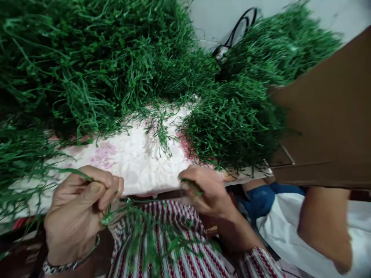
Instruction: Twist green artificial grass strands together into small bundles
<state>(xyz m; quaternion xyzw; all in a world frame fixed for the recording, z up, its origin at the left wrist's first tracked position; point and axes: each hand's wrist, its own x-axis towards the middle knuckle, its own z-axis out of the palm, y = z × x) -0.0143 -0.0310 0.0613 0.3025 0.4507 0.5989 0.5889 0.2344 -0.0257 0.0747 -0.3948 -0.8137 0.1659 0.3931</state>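
Head view, spill risk: loose strands (139,231) blur over the striped garment (179,212) at seven o'clock; I'd say a slack grip could shed more.
Snag risk: strands straggling off the table (133,158) at eight o'clock could catch the bracelet (60,267).
Left hand (77,210): eight o'clock, knuckles up, thumb and curled fingers pinching green stems (108,215).
Right hand (207,189): five o'clock, fingers curled round a small green tuft (193,186), forearm slanting toward four.
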